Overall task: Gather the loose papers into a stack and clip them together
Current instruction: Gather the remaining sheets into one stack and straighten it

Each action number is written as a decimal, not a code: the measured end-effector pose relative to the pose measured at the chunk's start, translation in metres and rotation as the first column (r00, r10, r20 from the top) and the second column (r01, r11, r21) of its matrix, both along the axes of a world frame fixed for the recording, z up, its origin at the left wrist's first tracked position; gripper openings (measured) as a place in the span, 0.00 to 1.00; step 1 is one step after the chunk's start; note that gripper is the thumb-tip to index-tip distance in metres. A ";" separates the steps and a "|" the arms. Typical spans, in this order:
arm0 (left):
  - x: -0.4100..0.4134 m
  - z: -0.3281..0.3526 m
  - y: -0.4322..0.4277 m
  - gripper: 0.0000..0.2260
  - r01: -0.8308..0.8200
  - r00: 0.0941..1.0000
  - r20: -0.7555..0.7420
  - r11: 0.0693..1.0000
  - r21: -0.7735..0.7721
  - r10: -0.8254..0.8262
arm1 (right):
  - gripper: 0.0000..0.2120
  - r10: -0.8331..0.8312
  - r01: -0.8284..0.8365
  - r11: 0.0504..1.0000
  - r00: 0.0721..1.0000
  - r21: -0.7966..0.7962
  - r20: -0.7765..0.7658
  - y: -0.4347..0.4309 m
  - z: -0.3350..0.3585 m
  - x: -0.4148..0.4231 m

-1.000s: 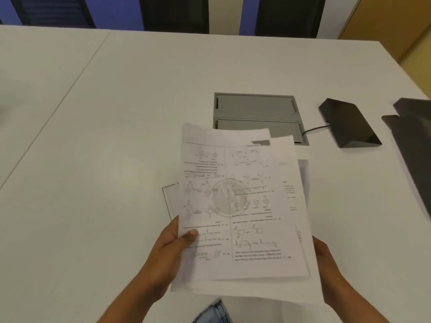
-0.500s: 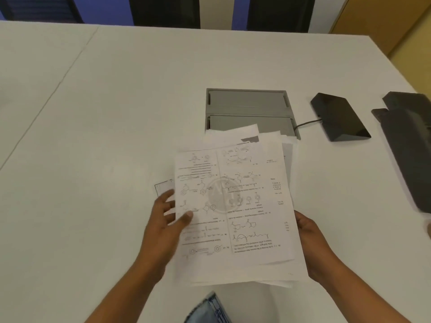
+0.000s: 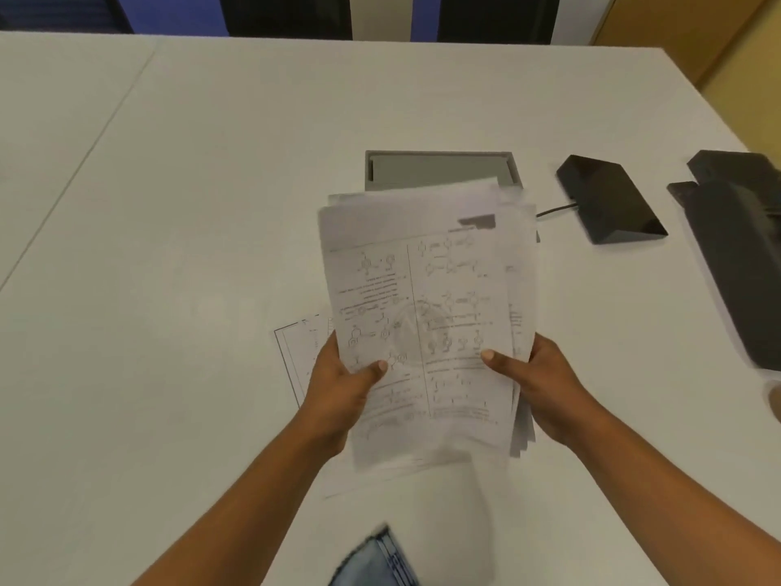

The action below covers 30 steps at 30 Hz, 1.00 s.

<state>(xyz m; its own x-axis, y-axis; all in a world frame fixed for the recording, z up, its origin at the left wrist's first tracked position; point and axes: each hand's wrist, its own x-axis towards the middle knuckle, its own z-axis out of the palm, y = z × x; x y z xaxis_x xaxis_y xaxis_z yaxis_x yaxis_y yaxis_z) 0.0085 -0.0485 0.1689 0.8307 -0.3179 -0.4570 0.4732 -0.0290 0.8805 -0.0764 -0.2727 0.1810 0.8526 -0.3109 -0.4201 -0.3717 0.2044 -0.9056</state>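
A stack of printed papers (image 3: 427, 298), with chemistry diagrams on the top sheet, is held above the white table (image 3: 190, 247) in the middle of the view. My left hand (image 3: 338, 391) grips its left edge, thumb on top. My right hand (image 3: 536, 387) grips its right edge, thumb on top. The sheets are unevenly aligned, with edges fanning out at the top and right. One more sheet (image 3: 298, 361) lies flat on the table under my left hand, mostly hidden. No clip is visible.
A grey cable box (image 3: 439, 169) is set into the table behind the papers. A black wedge-shaped device (image 3: 608, 200) with a cable sits to the right. A dark flat object (image 3: 744, 247) lies at the right edge. Denim shows at the bottom.
Both hands have moved up the sides of the stack and lifted it more upright. My right thumb now rests on the top sheet. The sheets are drawn closer together.
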 end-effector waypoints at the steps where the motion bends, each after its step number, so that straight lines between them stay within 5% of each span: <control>1: 0.003 -0.001 -0.005 0.22 -0.022 0.999 0.041 1.000 0.020 0.021 | 0.23 0.002 -0.002 1.000 1.000 -0.010 0.027 -0.002 0.000 0.004; 7: 0.020 -0.014 -0.018 0.20 -0.028 0.968 0.251 0.991 0.129 -0.005 | 0.15 -0.006 0.024 0.993 0.987 -0.114 0.158 -0.006 -0.003 0.022; 10: 0.020 -0.022 -0.016 0.24 -0.032 0.964 0.266 0.990 0.136 -0.005 | 0.16 -0.013 0.031 0.995 0.983 -0.093 0.182 -0.003 -0.013 0.020; 21: 0.019 -0.003 -0.021 0.11 0.003 0.925 0.379 1.000 0.018 -0.009 | 0.15 -0.129 0.221 0.956 0.906 -0.191 0.402 -0.005 -0.012 0.019; 30: 0.016 0.006 -0.016 0.16 -0.002 0.907 0.422 1.000 0.004 0.000 | 0.18 -0.167 0.250 0.960 0.868 -0.122 0.467 -0.004 -0.010 0.026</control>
<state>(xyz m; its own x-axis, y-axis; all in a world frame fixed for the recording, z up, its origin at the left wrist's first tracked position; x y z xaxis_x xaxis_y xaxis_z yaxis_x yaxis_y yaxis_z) 0.0249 -0.0643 0.1751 0.9466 -0.3157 -0.0649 0.0574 -0.0331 0.9978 -0.0500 -0.2766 0.1706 0.8424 -0.5344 0.0683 0.1162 0.0564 -0.9916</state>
